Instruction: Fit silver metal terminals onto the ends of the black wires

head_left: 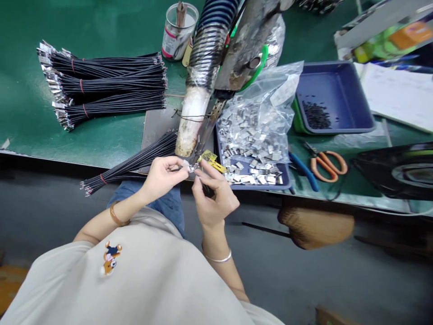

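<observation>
My left hand (pixel 165 176) is closed in a pinch around a small shiny metal terminal (pixel 192 168); a short bit of black wire shows between its fingers. Close on the right, my right hand (pixel 216 194) has its thumb and fingers bent together at the same terminal, and whatever they hold is too small to make out. Just above both hands, the tip of a mounted soldering iron (pixel 211 122) points down. Beside it ends a white-wrapped hose (pixel 192 117). A bundle of black wires (pixel 135 158) lies next to my left hand.
Three tied bundles of black wires (pixel 111 85) lie at the left. A tray (pixel 287 183) at right holds loose metal terminals and a plastic bag (pixel 270 99). Further right are a blue bin (pixel 345 90) with small black pieces, orange-handled scissors (pixel 328 166) and a tub (pixel 171 43) behind.
</observation>
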`<action>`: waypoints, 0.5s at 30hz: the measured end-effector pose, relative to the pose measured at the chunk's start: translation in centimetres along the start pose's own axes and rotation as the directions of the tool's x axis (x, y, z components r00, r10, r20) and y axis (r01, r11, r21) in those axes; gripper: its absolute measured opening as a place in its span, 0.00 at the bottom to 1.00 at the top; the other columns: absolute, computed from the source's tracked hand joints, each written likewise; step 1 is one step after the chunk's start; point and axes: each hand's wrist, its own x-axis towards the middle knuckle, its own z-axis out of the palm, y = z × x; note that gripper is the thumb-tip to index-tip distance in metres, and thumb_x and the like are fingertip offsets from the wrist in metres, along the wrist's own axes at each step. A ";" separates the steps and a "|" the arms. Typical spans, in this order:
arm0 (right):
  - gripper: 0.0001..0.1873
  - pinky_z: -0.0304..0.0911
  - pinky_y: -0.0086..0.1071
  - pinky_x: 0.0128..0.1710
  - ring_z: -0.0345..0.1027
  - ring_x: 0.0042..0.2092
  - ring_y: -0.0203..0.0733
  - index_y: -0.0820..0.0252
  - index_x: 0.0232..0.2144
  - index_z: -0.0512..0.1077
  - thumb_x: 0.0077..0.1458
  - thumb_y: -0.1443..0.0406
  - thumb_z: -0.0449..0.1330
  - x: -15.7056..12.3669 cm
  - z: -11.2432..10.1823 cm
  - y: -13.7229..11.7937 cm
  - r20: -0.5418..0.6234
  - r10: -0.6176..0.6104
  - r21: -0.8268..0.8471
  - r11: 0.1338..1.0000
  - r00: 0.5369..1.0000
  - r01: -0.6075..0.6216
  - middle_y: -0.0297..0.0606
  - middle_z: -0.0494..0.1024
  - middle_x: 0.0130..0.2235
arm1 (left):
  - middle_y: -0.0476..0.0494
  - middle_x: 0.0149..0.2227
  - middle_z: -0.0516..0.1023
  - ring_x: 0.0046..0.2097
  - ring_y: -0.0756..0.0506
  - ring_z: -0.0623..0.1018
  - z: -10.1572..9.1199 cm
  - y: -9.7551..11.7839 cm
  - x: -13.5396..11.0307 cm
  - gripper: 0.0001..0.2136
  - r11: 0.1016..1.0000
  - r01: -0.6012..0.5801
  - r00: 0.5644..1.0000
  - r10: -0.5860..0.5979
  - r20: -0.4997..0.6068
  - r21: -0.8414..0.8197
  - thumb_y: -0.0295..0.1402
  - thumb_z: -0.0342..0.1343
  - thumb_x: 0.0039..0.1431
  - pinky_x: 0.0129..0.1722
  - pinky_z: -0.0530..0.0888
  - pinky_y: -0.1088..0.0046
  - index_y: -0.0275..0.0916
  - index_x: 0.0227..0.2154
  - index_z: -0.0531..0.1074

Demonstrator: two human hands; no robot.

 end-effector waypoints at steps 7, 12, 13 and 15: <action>0.08 0.77 0.29 0.40 0.82 0.42 0.41 0.57 0.35 0.73 0.55 0.74 0.64 -0.2 0.0 0.0 0.017 0.085 0.010 0.996 0.996 -0.085 0.41 0.85 0.42 | 0.48 0.24 0.78 0.27 0.53 0.73 -0.1 -0.1 0.0 0.06 1.000 -0.016 1.000 0.016 0.010 0.007 0.31 0.62 0.44 0.31 0.70 0.79 0.32 0.23 0.77; 0.08 0.77 0.27 0.39 0.82 0.40 0.41 0.57 0.34 0.71 0.55 0.75 0.64 0.0 -0.2 0.2 0.031 0.004 -0.050 0.999 1.000 -0.002 0.41 0.85 0.41 | 0.47 0.24 0.79 0.28 0.52 0.74 -0.4 0.1 -0.2 0.06 0.999 -0.042 0.998 0.041 0.042 0.016 0.31 0.62 0.46 0.32 0.72 0.78 0.32 0.23 0.78; 0.09 0.77 0.27 0.38 0.82 0.40 0.41 0.57 0.34 0.71 0.55 0.75 0.64 0.0 -0.2 0.2 0.038 -0.023 -0.065 0.998 0.999 0.025 0.41 0.85 0.41 | 0.47 0.24 0.79 0.28 0.52 0.74 -0.3 0.1 -0.2 0.06 0.999 -0.043 0.998 0.042 0.039 0.020 0.31 0.62 0.46 0.32 0.72 0.78 0.32 0.23 0.78; 0.09 0.77 0.26 0.38 0.82 0.39 0.41 0.57 0.34 0.71 0.55 0.75 0.64 0.0 -0.2 0.2 0.045 -0.082 -0.095 0.992 0.996 0.086 0.40 0.85 0.41 | 0.47 0.24 0.79 0.28 0.52 0.74 -0.3 0.1 -0.2 0.06 0.999 -0.039 0.999 0.038 0.031 0.021 0.31 0.62 0.45 0.31 0.72 0.78 0.32 0.22 0.78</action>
